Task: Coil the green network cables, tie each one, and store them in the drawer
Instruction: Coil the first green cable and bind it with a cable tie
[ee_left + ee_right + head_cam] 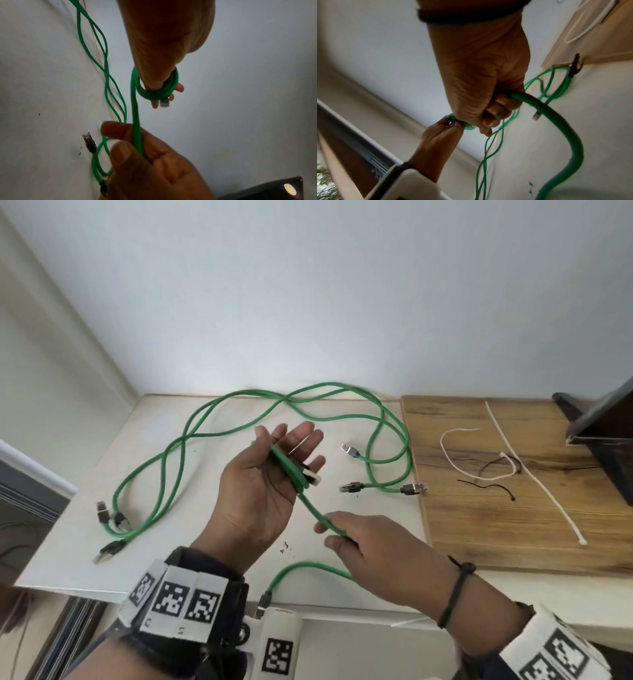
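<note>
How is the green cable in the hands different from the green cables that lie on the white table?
The held cable is partly coiled around the straight fingers of the left hand; the loose cables lie spread in long, crossing curves.
The held cable runs through the right hand, raised above the white table; the loose cables rest on it, untouched.
All are green with dark plugs.
</note>
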Motion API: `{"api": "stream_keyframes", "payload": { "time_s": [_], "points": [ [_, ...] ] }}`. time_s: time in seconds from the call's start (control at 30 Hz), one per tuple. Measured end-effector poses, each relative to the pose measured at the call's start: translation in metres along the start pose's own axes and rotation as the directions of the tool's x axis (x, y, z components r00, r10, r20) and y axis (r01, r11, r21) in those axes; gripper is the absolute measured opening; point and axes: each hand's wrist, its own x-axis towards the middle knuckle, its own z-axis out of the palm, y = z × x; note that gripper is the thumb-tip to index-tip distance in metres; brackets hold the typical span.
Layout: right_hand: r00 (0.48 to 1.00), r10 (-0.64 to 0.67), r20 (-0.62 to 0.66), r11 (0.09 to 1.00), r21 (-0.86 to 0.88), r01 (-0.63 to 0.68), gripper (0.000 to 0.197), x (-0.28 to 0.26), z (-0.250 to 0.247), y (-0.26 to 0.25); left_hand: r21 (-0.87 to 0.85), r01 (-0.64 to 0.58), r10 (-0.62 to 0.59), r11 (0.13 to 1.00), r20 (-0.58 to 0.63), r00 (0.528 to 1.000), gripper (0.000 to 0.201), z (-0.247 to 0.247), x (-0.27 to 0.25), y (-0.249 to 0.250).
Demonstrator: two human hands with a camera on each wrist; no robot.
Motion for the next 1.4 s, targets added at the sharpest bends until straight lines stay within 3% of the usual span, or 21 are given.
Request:
{"api": "stream_keyframes", "payload": {
  "time_s": [0.1, 0.2, 0.27, 0.33, 0.4, 0.5, 0.57, 0.63, 0.73, 0.87, 0.93, 1.03, 1.1, 1.2, 1.3, 1.4],
  "points": [
    [0.999, 0.022, 0.032, 0.996, -0.086, -0.019, 0.023, -0.003, -0.012, -0.005, 0.191, -0.077, 0.071, 0.979, 0.040, 0.997, 0.019, -0.004, -0.001, -0.004],
    [0.996, 0.058, 0.064, 0.987, -0.156, -0.048, 0.020, -0.006, -0.025, -0.005, 0.439, -0.170, 0.130, 0.882, 0.120, 0.984, 0.014, -0.009, -0.002, -0.008],
    [0.991, 0.079, 0.104, 0.976, -0.208, -0.056, 0.017, -0.009, -0.034, -0.004, 0.643, -0.266, 0.184, 0.718, 0.194, 0.964, 0.017, -0.019, 0.000, -0.010],
    [0.991, 0.093, 0.094, 0.975, -0.210, -0.071, 0.016, -0.013, -0.047, -0.003, 0.820, -0.327, 0.191, 0.469, 0.267, 0.944, 0.015, -0.031, 0.004, -0.008],
    [0.997, 0.072, 0.029, 0.983, -0.171, -0.066, 0.023, -0.015, -0.061, -0.001, 0.908, -0.293, 0.104, 0.300, 0.274, 0.956, 0.019, -0.040, 0.007, -0.007],
    [0.987, -0.018, -0.157, 0.996, -0.093, 0.003, 0.026, -0.015, -0.071, 0.010, 0.939, -0.244, -0.044, 0.244, 0.262, 0.964, 0.048, -0.030, 0.001, -0.008],
    [0.951, -0.062, -0.302, 0.997, -0.072, 0.042, 0.020, -0.014, -0.071, 0.016, 0.945, -0.262, -0.169, 0.196, 0.295, 0.940, 0.065, -0.014, -0.008, -0.013],
    [0.903, -0.117, -0.414, 0.993, -0.068, 0.097, 0.019, -0.013, -0.068, 0.020, 0.954, -0.253, -0.318, 0.162, 0.293, 0.902, 0.068, 0.000, -0.019, -0.022],
    [0.835, -0.178, -0.521, 0.981, -0.031, 0.190, 0.027, -0.011, -0.066, 0.024, 0.959, -0.131, -0.495, 0.253, 0.244, 0.834, 0.056, 0.011, -0.028, -0.028],
    [0.792, -0.156, -0.591, 0.958, 0.104, 0.267, 0.029, -0.004, -0.058, 0.028, 0.770, 0.125, -0.558, 0.625, 0.330, 0.762, 0.038, 0.021, -0.034, -0.015],
    [0.814, -0.104, -0.572, 0.948, 0.189, 0.254, 0.030, 0.001, -0.049, 0.028, 0.569, 0.189, -0.471, 0.800, 0.402, 0.785, 0.035, 0.025, -0.035, -0.009],
    [0.895, 0.004, -0.446, 0.958, 0.259, 0.125, 0.026, 0.007, -0.037, 0.033, 0.206, 0.187, -0.245, 0.961, 0.309, 0.919, 0.036, 0.031, -0.029, -0.003],
    [0.952, 0.055, -0.301, 0.966, 0.259, 0.026, 0.025, 0.008, -0.031, 0.036, 0.049, 0.066, -0.072, 0.997, 0.130, 0.989, 0.037, 0.029, -0.018, 0.003],
    [0.996, 0.055, -0.073, 0.980, 0.196, -0.040, 0.023, 0.005, -0.025, 0.030, -0.015, -0.083, 0.083, 0.996, -0.014, 0.996, 0.039, 0.014, -0.001, 0.011],
    [0.998, 0.050, 0.041, 0.997, 0.059, -0.053, 0.022, 0.000, -0.021, 0.016, 0.088, -0.135, 0.140, 0.987, -0.052, 0.989, 0.040, 0.000, 0.006, 0.011],
    [0.999, 0.047, 0.013, 0.992, -0.120, -0.045, 0.017, -0.007, -0.031, 0.005, 0.251, -0.154, 0.161, 0.956, -0.009, 0.987, 0.039, -0.002, 0.005, 0.006]
  ]
}}
